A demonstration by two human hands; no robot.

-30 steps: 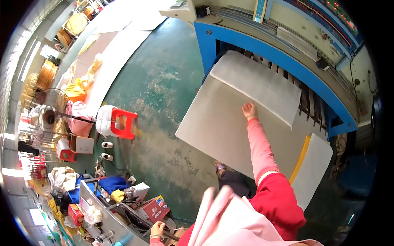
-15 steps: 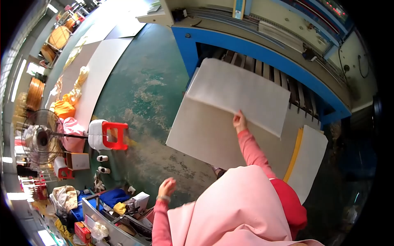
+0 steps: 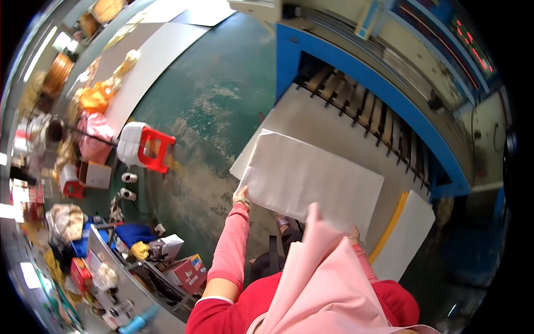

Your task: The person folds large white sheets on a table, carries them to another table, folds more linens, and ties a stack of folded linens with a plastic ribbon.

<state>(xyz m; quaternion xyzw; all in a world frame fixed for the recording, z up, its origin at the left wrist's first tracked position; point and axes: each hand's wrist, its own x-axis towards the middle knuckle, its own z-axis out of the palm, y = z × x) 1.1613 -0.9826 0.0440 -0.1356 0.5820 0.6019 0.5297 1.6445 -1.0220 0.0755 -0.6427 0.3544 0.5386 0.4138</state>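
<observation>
A pale folded fabric panel (image 3: 314,177) lies in front of me, over the front of the light board (image 3: 334,125). My left hand (image 3: 241,196) grips the panel's near left corner. At its near right edge is my right hand (image 3: 354,235), partly hidden by the pink cloth on my front; its fingers are hard to make out. The board reaches up to the dark slats (image 3: 367,108) of the blue machine (image 3: 356,67). A yellow strip (image 3: 389,228) runs along the right of the board beside a white sheet (image 3: 406,236).
A red and white stool (image 3: 157,149) and a standing fan (image 3: 54,131) are at the left. A cluttered grey bench (image 3: 130,278) with a red box (image 3: 189,273) stands at lower left. Long pale sheets (image 3: 150,67) lie at upper left.
The panel has moved away from the slats toward me, uncovering them. My left hand has come up from the lower left to its corner, and my right hand has drawn back toward my body.
</observation>
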